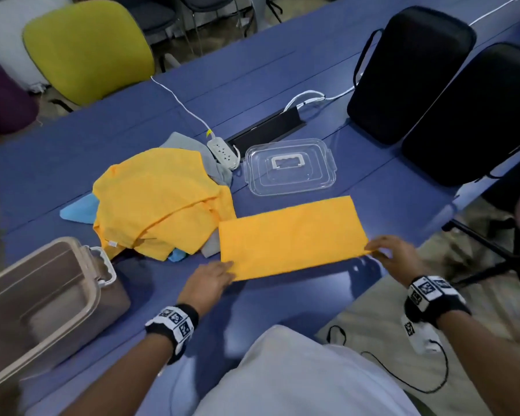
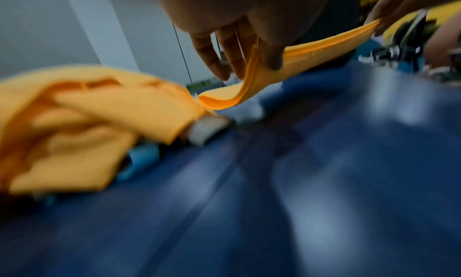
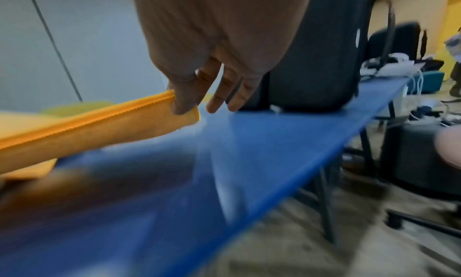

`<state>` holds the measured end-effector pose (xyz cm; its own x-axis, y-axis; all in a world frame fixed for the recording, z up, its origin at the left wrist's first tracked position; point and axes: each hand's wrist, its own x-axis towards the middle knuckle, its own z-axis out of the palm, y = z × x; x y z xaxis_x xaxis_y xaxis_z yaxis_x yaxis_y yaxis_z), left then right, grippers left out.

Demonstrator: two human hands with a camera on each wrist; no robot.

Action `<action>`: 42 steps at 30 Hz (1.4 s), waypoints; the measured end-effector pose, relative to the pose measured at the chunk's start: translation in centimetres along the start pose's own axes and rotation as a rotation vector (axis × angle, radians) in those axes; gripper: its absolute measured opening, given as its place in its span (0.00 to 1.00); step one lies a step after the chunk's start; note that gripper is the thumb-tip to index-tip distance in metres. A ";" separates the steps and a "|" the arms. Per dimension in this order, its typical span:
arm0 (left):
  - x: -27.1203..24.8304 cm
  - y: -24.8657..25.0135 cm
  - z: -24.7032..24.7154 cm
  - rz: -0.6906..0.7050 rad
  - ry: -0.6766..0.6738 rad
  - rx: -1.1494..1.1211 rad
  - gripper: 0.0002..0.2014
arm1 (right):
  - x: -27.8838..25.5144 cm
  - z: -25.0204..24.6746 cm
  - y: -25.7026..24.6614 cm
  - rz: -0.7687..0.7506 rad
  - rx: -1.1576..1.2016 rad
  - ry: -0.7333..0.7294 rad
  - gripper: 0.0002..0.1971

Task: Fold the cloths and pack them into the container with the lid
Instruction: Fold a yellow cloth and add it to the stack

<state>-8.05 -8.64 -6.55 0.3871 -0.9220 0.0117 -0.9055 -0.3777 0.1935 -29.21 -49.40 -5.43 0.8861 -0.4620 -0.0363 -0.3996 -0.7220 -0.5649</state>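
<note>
— What's at the far left?

— The brown container [image 1: 39,291], open, on the blue table [image 1: 282,94]. Just right of it a loose heap of cloths [image 1: 159,199], orange over blue and grey.

— And the left hand [image 1: 212,280]?

— Its grip is closed on the near-left corner of the folded orange cloth [image 1: 291,235]: thumb over, fingers under, that corner raised off the table.

— Where does the cloth run from there?

— Rightward as a flat doubled rectangle, straight to the right hand [image 1: 395,255], whose thumb and forefinger pinch the near-right corner; the other fingers hang loose. So the cloth spans between both grips, its far edge toward the clear lid [image 1: 288,168].
</note>
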 end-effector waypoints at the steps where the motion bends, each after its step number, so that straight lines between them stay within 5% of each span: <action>1: -0.8 0.5 1.9 -0.030 -0.132 0.017 0.15 | -0.9 1.6 0.9 0.018 -0.053 -0.115 0.08; 3: -1.9 1.2 4.7 -0.114 -0.285 0.050 0.17 | -2.6 4.0 2.6 0.002 -0.122 -0.246 0.09; 6: -2.3 2.2 5.0 -0.174 -0.284 0.033 0.08 | -3.7 4.9 3.8 0.031 -0.154 -0.277 0.10; 11: 0.2 2.9 2.5 -0.309 -0.250 -0.122 0.16 | -0.5 3.9 3.6 0.063 -0.162 -0.190 0.05; 16: 5.2 0.0 1.6 -0.514 -0.163 -0.227 0.17 | 5.6 4.4 2.0 0.231 0.004 -0.084 0.17; 20: 8.1 -2.2 1.2 -0.644 -0.295 -0.163 0.22 | 9.3 5.8 1.8 0.294 -0.002 -0.192 0.23; 25: 9.0 -3.5 1.9 -0.662 -0.425 -0.037 0.18 | 10.9 6.6 2.2 0.306 -0.141 -0.312 0.17; 31: 9.2 -5.6 2.1 -0.908 -0.137 -0.535 0.12 | 12.4 5.1 2.9 0.362 0.085 -0.254 0.08; 35: 10.0 -5.2 1.7 -1.142 0.119 -1.044 0.21 | 13.0 4.6 2.4 0.423 0.285 -0.204 0.13; 42: 12.3 -1.6 -0.2 -0.919 0.178 -0.818 0.14 | 11.7 4.9 -3.8 0.340 0.351 -0.046 0.07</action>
<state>-1.87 -19.34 -6.56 0.8960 -0.2959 -0.3312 0.0630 -0.6535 0.7543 -16.19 -49.49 -7.77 0.7321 -0.6121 -0.2989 -0.5717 -0.3134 -0.7582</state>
